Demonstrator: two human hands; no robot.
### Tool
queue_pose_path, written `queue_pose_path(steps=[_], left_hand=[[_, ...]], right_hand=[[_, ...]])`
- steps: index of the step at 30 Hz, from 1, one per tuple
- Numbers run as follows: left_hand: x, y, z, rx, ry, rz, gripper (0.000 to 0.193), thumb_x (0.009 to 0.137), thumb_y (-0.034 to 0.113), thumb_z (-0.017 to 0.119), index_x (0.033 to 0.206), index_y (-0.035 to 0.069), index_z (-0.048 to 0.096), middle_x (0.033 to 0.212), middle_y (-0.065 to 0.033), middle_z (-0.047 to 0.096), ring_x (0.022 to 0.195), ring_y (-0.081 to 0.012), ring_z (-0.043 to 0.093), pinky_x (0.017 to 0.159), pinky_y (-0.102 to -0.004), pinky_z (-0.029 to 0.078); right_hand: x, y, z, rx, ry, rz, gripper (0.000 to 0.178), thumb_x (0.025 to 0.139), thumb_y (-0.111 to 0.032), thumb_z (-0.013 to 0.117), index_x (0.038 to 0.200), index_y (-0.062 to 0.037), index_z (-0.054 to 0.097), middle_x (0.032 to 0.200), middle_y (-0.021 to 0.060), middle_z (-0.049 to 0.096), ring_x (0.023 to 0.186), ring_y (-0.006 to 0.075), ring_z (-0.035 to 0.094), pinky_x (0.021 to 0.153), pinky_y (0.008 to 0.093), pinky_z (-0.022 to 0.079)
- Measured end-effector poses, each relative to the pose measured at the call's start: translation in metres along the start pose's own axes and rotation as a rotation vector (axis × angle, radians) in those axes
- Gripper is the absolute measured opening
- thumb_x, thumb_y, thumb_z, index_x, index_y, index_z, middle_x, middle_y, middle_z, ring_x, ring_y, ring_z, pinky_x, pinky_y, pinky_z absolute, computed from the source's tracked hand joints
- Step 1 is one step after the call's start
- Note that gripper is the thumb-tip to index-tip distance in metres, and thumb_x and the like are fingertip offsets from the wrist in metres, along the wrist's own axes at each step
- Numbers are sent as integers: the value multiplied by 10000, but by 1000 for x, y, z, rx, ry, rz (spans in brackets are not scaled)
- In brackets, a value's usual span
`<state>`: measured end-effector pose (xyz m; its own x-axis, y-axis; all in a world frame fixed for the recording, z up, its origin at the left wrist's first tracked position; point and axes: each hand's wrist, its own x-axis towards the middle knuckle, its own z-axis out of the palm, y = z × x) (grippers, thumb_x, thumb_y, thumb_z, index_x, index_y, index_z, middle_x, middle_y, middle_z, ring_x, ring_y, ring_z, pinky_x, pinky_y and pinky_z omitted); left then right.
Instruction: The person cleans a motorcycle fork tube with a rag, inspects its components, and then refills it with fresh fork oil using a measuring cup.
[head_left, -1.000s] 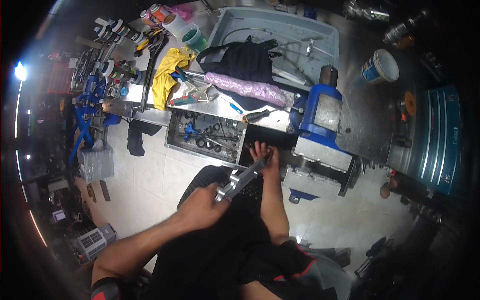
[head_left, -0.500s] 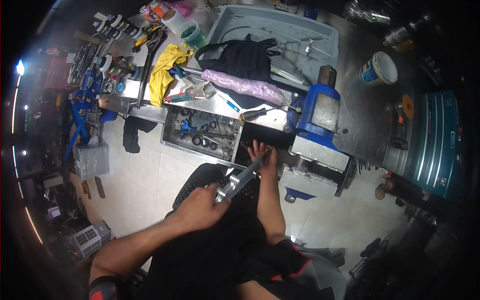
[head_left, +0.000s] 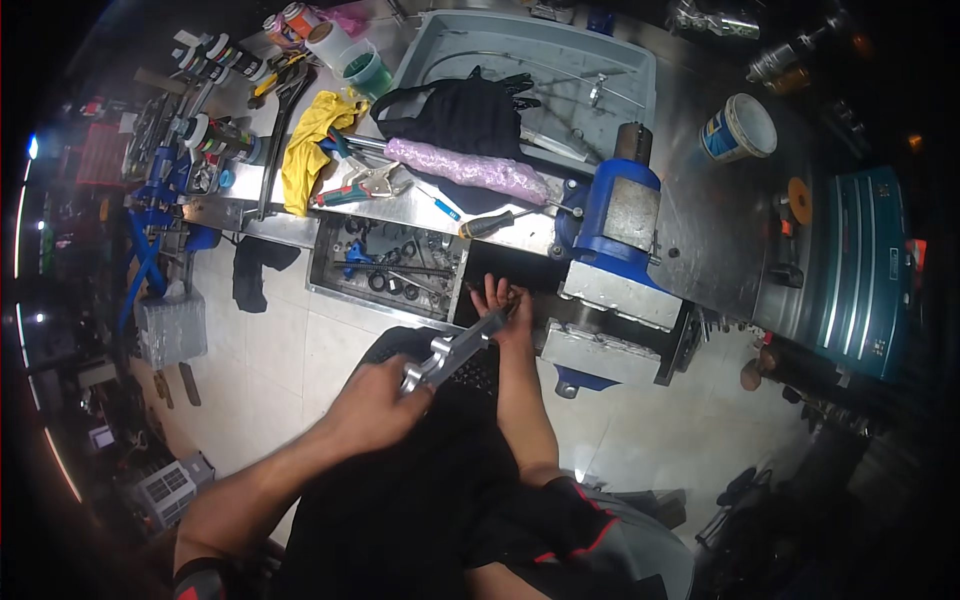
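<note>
My left hand (head_left: 372,402) is closed around the near end of a silver metal tube with side lugs (head_left: 455,352). The tube slants up and away to the right, over my lap. At its far end is my right hand (head_left: 512,318), palm turned up. Some of that hand's fingers are stretched out, while the thumb and forefinger come together by the tube's end; whatever is between them is too small to make out. Just beyond my right hand lies the dark inside of a drawer compartment (head_left: 530,272). Right of this hand stands a blue bench vise (head_left: 625,225) with pale metal jaws.
An open drawer (head_left: 330,290) holds several small parts. Across the bench lie a screwdriver (head_left: 490,224), a bubble-wrapped pink roll (head_left: 465,170), a yellow cloth (head_left: 305,165) and a black garment (head_left: 455,120). Behind them is a grey tray (head_left: 640,90); a white tub (head_left: 740,130) stands right.
The whole view has shifted, so bench and hands appear slightly farther left. My left hand keeps its grip on the metal tube, and my right hand stays at its far end.
</note>
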<state>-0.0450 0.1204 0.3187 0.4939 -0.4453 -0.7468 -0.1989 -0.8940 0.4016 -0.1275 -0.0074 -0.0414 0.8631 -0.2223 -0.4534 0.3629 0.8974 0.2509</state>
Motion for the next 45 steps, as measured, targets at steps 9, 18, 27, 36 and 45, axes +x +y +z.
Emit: queue_pose_path(steps=[9,18,27,36,45], left_hand=[[3,-4,8,53,26,19,362,940,286,656,1046,-60,665,807,-206,731,759,-336,726,725,-430,546],[4,-22,12,-58,67,55,351,939,254,647,1091,-62,659,839,-171,741,799,-269,724,764,-397,549],[-8,-22,14,-31,8,12,416,938,320,649,1132,-47,651,842,-253,721,844,-410,726,776,-473,552],[-8,-29,0,59,-74,23,357,941,275,646,1140,-22,660,847,-196,736,784,-275,718,741,-402,546],[-5,-40,-13,89,-88,110,356,964,271,646,1145,-36,641,817,-169,729,677,-229,695,635,-385,543]], right_hand=[[10,3,5,55,300,-62,219,908,-233,572,700,-168,591,970,-19,769,1352,219,564,1186,643,289],[0,10,20,-38,277,19,269,925,-235,562,678,-135,532,931,-50,696,1356,206,547,1166,655,314],[-6,15,14,-19,336,27,188,896,-198,613,733,-119,560,882,-19,690,1320,245,582,1150,660,336],[0,8,-6,-65,293,33,194,901,-197,613,724,-118,605,935,1,742,1298,256,607,1149,647,348],[9,12,-16,-12,208,-39,192,924,-227,615,755,-140,638,946,35,750,1320,301,590,1154,636,344]])
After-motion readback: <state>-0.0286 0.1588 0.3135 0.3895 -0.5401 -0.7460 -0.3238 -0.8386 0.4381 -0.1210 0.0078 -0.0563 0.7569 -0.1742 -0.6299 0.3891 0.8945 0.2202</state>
